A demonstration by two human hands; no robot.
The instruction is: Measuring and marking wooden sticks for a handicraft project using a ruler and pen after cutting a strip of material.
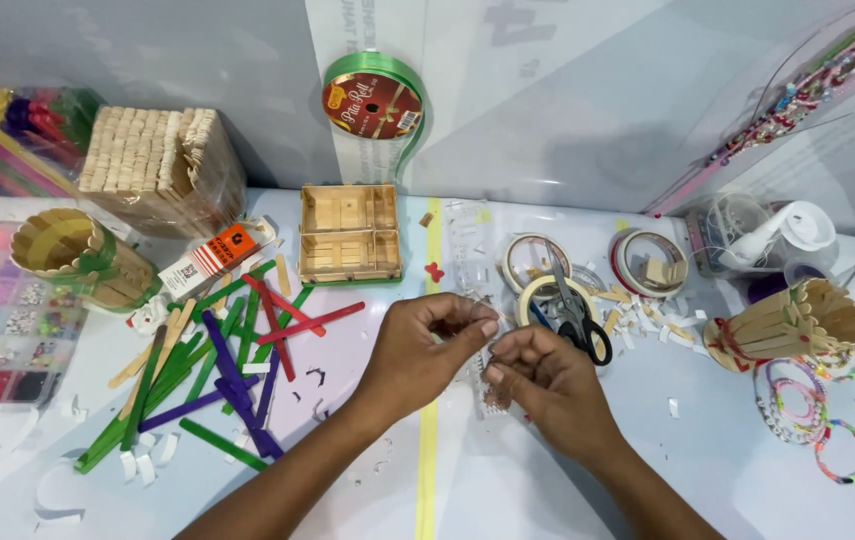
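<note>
Both hands are meeting at table centre: the left hand [418,355] and right hand [545,385] are pinching a small pale strip [489,352] between their fingertips. At 12 o'clock an empty stick box [350,235] is sitting; at 9 o'clock a bead tray [3,320] is holding coloured beads.

Both bare forearms are seen entering from the bottom edge and angled inward, so the hands are brought together at centre frame. The left hand [418,355] is held palm down, wrist slightly raised, fingers curled with thumb and forefinger tips [486,326] pinched together. The right hand [546,385] is held just beside and slightly lower, knuckles up, fingers bent inward, fingertips almost touching those of the left.
</note>
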